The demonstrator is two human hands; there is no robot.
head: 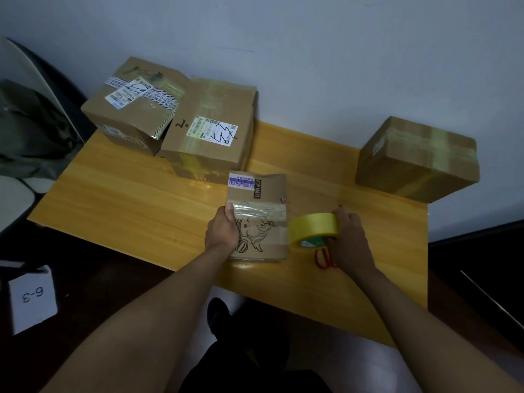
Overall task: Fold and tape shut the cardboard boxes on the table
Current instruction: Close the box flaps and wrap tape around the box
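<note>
The small printed cardboard box (259, 219), mid-front on the yellow wooden tabletop (127, 199), is gripped by the left hand (222, 229); the yellow tape roll (313, 229) beside it is clasped by the right hand's (350, 236) fingers. A pale wall (312, 52) stands behind.

Around the work area: furniture, a label, a cord

A pale wall (340, 52) rises behind the wooden surface (127, 199). At far left stands a white chair (17, 199) with dark olive cloth (31, 131) heaped on it. Below that, near the dark floor (85, 279), a white card (32, 299) bears the marking "6-3". A red cord (321, 259) lies on the surface near its front edge. A black shoe (218, 313) shows under that edge.
</note>
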